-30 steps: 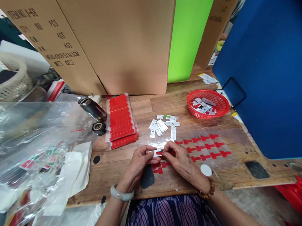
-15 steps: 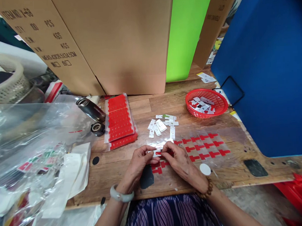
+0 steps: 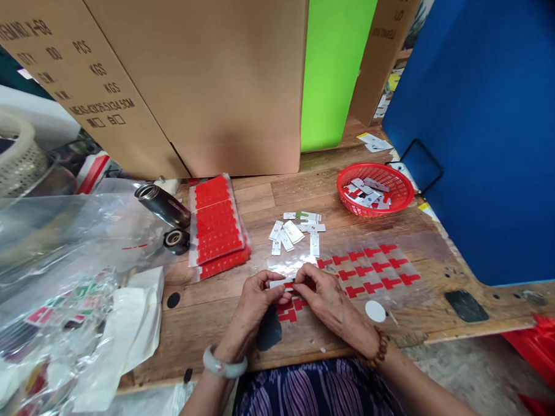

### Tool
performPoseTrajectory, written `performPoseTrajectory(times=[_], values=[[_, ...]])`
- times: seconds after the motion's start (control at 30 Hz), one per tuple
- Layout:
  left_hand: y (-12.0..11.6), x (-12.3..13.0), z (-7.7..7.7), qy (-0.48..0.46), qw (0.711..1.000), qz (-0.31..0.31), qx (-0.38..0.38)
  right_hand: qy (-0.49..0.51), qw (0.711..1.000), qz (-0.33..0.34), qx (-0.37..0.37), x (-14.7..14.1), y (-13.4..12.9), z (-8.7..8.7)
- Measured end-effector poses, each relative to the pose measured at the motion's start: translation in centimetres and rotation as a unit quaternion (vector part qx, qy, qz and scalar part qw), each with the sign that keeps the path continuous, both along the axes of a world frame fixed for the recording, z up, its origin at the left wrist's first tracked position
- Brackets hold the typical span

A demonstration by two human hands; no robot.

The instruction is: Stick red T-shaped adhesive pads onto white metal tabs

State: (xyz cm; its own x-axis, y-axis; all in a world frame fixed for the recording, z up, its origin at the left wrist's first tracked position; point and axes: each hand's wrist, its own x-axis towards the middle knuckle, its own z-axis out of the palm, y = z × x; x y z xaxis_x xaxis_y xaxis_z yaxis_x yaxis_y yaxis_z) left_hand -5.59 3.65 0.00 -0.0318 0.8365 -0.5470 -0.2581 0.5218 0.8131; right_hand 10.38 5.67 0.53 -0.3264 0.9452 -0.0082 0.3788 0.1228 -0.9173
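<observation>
Wooden table [image 3: 259,199]; red basket [image 3: 399,198]; sticker sheets [image 3: 216,226]; white tags [image 3: 294,230]

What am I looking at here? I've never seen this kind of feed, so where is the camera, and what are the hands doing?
There is no machine here: a person works with two bare hands. The single picture comes from a camera worn on that person's head, looking forward and down, so the arms enter from the bottom edge. The left hand and the right hand meet over a wooden table and pinch a small white strip between their fingertips, with a red sticker at its end. Under the hands lies a clear sheet of red T-shaped stickers. Behind it sits a loose pile of white strips, and to the right a red basket holding more. A stack of red sticker sheets lies to the left, beside clear plastic bags. Cardboard boxes stand at the back.
</observation>
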Motion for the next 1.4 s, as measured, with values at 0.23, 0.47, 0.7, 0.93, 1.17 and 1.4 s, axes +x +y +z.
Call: performPoseTrajectory(times=[0.23,0.47,0.7,0.93,1.17,1.4], values=[[0.1,-0.2,-0.2,0.026,1.0,0.005,0.013,0.019,0.999,-0.027,-0.036,-0.3,-0.2,-0.1],[-0.1,0.0,0.4,0.023,1.0,0.008,0.017,0.004,0.999,-0.033,-0.002,-0.3,-0.6,0.3],[0.0,0.1,1.0,0.025,1.0,-0.001,0.017,-0.011,1.0,-0.019,-0.008,0.0,-0.6,1.0],[-0.2,0.1,0.9,-0.005,1.0,-0.002,0.005,-0.01,0.999,-0.027,-0.026,0.0,-0.4,0.4],[-0.3,0.1,0.6,-0.007,1.0,0.02,0.001,-0.061,0.997,-0.032,0.019,-0.2,-0.5,-0.4],[-0.4,0.4,0.6,0.007,1.0,0.026,-0.002,-0.113,0.991,-0.026,0.064,-0.2,-0.7,-0.3]])
